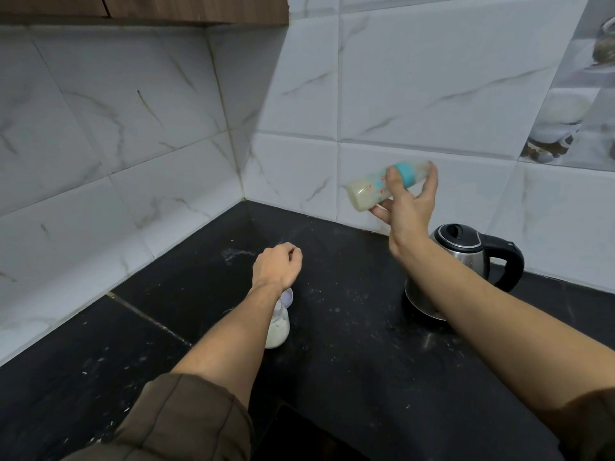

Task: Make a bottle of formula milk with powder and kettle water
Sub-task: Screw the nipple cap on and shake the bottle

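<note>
A person's right hand grips a clear plastic feeding bottle in mid-air before a wall of glossy white, marble-veined tiles. The thumb lies across the cylindrical bottle beside its teal screw ring, and the fingers wrap round from behind. The bottle is tilted almost level, base toward the left, with pale, cloudy milk pooled along its lower side and small coloured prints on its wall. The left hand hovers above the black, speckled stone tabletop, fingers curled into a fist with nothing visible in it. Under the left forearm stands a small translucent container, rounded in shape, with white powder settled at its bottom and a pale lilac top. At right, partly behind the right forearm, a stainless-steel kettle with a black plastic lid and looped black handle sits on the tabletop near the wall. White specks dust the dark surface. A brown rolled sleeve covers the left upper arm, and a wood-grain cabinet edges the top.
</note>
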{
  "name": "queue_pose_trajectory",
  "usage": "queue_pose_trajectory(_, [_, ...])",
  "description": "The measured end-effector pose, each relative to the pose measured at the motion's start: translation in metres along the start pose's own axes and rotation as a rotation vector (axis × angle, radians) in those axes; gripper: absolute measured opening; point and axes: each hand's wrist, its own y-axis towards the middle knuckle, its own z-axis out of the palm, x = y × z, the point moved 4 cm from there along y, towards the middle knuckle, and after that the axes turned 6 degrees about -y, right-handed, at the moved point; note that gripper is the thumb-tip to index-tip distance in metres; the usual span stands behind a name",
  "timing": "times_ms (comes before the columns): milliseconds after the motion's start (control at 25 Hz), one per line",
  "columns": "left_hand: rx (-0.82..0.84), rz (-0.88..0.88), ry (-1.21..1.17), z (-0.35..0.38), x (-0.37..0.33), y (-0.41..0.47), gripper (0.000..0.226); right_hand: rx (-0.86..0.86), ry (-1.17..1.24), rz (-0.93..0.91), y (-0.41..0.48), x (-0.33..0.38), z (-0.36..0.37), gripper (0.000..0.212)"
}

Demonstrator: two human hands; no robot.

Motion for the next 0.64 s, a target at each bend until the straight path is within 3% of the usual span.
queue_pose_trajectory(80, [0.003, 0.005, 0.003, 0.0, -0.001, 0.001, 0.036, 0.186, -0.197, -0.048, -0.008, 0.003, 0.004, 0.081])
queue_pose_trajectory(200, [0.018, 0.019, 0.011, -0.002, -0.006, 0.002, 0.036, 0.604, -0.564, -0.06, -0.028, -0.008, 0.008, 0.084])
queue_pose_trajectory(280, [0.014, 0.025, 0.01, -0.004, -0.007, 0.003, 0.035, 0.541, -0.52, -0.092, -0.028, -0.006, 0.005, 0.083])
queue_pose_trajectory(400, [0.002, 0.017, 0.009, -0.004, -0.003, 0.001, 0.036, 0.089, -0.166, -0.087, -0.015, 0.006, 0.001, 0.081])
queue_pose_trajectory(480, [0.003, 0.006, 0.01, -0.003, -0.001, 0.0, 0.036, -0.012, -0.018, -0.046, -0.009, 0.006, 0.002, 0.08])
queue_pose_trajectory(520, [0.006, 0.005, 0.007, -0.002, 0.0, -0.001, 0.036, 0.063, -0.064, -0.025, -0.01, 0.005, 0.005, 0.08])
queue_pose_trajectory(640, [0.022, 0.018, 0.004, 0.0, -0.005, -0.002, 0.036, 0.518, -0.433, 0.006, -0.028, -0.006, 0.015, 0.084])
